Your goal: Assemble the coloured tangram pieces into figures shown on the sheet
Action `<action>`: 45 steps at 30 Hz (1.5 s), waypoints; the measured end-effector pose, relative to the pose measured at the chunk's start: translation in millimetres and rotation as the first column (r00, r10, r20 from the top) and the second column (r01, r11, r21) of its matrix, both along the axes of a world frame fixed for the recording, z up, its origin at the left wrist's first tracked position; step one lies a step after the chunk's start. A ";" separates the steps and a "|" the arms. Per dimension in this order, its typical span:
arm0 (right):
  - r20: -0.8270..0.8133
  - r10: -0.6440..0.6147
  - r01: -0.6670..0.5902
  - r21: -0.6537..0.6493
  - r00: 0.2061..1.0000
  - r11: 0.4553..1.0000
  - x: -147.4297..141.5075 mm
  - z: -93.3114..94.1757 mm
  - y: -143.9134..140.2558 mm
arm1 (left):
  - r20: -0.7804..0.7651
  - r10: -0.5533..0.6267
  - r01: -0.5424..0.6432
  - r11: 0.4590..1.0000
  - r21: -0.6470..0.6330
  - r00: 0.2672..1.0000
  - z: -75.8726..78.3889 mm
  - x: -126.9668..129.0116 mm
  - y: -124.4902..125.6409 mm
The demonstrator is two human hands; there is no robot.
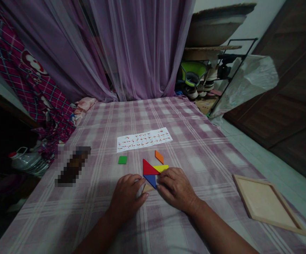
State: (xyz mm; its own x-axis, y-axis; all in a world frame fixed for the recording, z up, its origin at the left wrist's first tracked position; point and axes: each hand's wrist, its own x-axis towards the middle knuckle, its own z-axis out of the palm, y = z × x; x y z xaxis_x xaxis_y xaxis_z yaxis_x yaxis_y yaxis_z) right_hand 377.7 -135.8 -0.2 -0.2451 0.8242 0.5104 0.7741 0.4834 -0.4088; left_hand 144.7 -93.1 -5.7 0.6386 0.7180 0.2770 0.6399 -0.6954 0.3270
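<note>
On the checked bedsheet, my left hand (128, 192) has its thumb and fingers curled around the edge of a plain wood-coloured tangram piece (148, 188). My right hand (176, 186) bends its fingers against a blue triangle (151, 180) and partly covers a yellow piece (160, 168). A red triangle (148, 168) lies flat along the top of the blue one, so these pieces form a joined cluster. Just above sits an orange parallelogram (159, 157), apart from them. A green square (122, 160) lies alone up and to the left.
Beyond the pieces lies a white sheet with small coloured figures (144, 139). A shallow wooden tray (270, 203) rests near the bed's right edge. A blurred-out dark object (73, 166) is at left. Past the bed are a plastic bottle (28, 162), purple curtains (142, 46) and a rack.
</note>
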 end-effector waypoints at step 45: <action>0.050 -0.221 0.226 -0.199 0.974 0.954 30.4 -11.1 5.9 | 0.010 -0.001 -0.001 0.988 0.151 1.000 -18.6 -12.7 1.2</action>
